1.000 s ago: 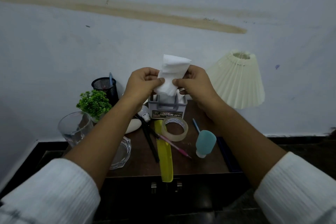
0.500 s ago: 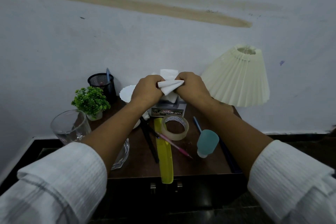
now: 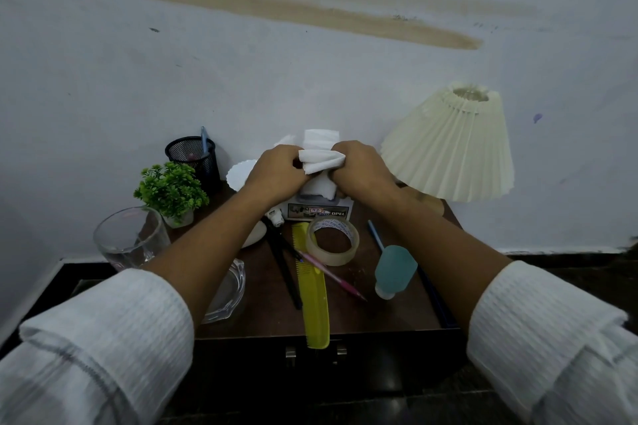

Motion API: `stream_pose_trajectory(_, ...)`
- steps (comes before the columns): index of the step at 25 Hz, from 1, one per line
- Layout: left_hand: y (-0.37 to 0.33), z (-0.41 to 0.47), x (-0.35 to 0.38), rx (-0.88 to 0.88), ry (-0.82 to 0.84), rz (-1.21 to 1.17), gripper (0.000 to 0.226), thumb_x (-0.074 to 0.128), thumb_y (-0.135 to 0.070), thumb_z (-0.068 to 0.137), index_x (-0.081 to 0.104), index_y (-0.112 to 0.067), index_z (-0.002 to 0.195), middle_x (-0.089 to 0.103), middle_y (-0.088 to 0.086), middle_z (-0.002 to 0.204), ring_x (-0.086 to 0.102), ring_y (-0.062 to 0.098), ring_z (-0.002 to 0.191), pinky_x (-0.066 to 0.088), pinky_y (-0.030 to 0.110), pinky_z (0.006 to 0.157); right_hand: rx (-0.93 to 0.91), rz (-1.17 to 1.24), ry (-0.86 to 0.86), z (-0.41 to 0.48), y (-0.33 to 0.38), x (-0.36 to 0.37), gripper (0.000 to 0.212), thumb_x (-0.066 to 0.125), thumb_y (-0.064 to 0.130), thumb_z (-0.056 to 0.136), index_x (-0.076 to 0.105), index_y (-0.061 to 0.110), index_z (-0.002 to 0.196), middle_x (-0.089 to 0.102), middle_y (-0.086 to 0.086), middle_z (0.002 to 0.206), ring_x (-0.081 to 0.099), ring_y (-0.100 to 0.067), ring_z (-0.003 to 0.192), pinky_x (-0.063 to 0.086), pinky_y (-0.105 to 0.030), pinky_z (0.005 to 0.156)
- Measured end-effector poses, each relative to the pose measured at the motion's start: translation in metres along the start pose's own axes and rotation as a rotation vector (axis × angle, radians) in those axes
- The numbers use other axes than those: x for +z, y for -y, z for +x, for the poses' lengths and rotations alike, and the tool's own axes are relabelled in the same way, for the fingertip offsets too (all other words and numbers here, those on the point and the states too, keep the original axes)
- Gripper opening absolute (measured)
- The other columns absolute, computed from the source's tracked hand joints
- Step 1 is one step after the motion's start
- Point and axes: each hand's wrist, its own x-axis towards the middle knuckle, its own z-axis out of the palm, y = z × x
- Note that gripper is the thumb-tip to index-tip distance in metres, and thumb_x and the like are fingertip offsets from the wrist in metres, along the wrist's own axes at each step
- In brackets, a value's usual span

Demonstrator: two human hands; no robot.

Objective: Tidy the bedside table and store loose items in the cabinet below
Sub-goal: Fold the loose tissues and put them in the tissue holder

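While L hand (image 3: pixel 276 171) & R hand (image 3: pixel 360 171) fingers grip tissue (image 3: pixel 321 160), box (image 3: pixel 321 211) label reads "OPEL".

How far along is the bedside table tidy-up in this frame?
Early. Nothing looks stored: the cabinet front below appears closed. In hand: the left hand and right hand both grip a white tissue above its holder. Left: the yellow comb, tape roll, pink pen, teal bottle and black pens lie loose on the table.
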Motion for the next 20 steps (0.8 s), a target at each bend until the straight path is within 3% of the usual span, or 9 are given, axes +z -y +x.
stream_pose_trajectory(3,0.002,-0.002,-0.001,0.037,-0.005,-0.03,0.025,0.064,-0.04,0.089,0.077,-0.022,0.101,0.075,0.001,0.086,0.066,0.021,0.074,0.059,0.044,0.073,-0.001,-0.052,0.005,-0.002,0.0,0.002,0.008,0.058,0.003,0.076,0.062,0.009,0.079,0.065,-0.006,0.072,0.064,-0.027,0.07,0.053,-0.038,0.061)
stream_pose_trajectory(6,0.005,0.0,0.0,0.032,-0.013,-0.016,0.023,0.064,-0.033,0.09,0.075,-0.013,0.093,0.071,0.006,0.074,0.066,0.027,0.072,0.058,0.049,0.074,-0.004,-0.058,0.015,-0.002,-0.001,0.005,0.008,0.06,0.005,0.075,0.063,0.009,0.081,0.066,-0.006,0.074,0.064,-0.027,0.072,0.053,-0.039,0.061)
stream_pose_trajectory(12,0.007,0.002,0.001,0.039,-0.012,0.032,0.012,0.067,-0.021,0.087,0.074,-0.012,0.091,0.071,0.006,0.078,0.067,0.028,0.076,0.057,0.046,0.075,0.032,0.039,-0.002,-0.005,-0.006,0.007,0.015,0.067,0.011,0.079,0.069,0.016,0.092,0.069,-0.001,0.08,0.067,-0.022,0.071,0.055,-0.035,0.063)
stream_pose_trajectory(16,0.011,0.006,0.002,0.05,0.024,0.071,0.023,0.069,-0.014,0.08,0.075,-0.03,0.096,0.073,-0.004,0.093,0.066,0.019,0.086,0.057,0.04,0.076,0.012,0.046,-0.021,-0.004,-0.005,0.009,0.016,0.063,0.013,0.082,0.059,0.024,0.073,0.061,0.004,0.068,0.063,-0.02,0.064,0.053,-0.034,0.061)
stream_pose_trajectory(20,0.008,0.004,0.005,0.079,0.012,0.201,0.026,0.07,-0.019,0.078,0.071,-0.034,0.099,0.072,-0.007,0.091,0.063,0.019,0.084,0.054,0.039,0.071,0.021,0.053,-0.045,-0.001,-0.006,0.011,0.006,0.062,0.011,0.082,0.068,0.013,0.083,0.066,-0.004,0.072,0.065,-0.022,0.064,0.058,-0.041,0.063)
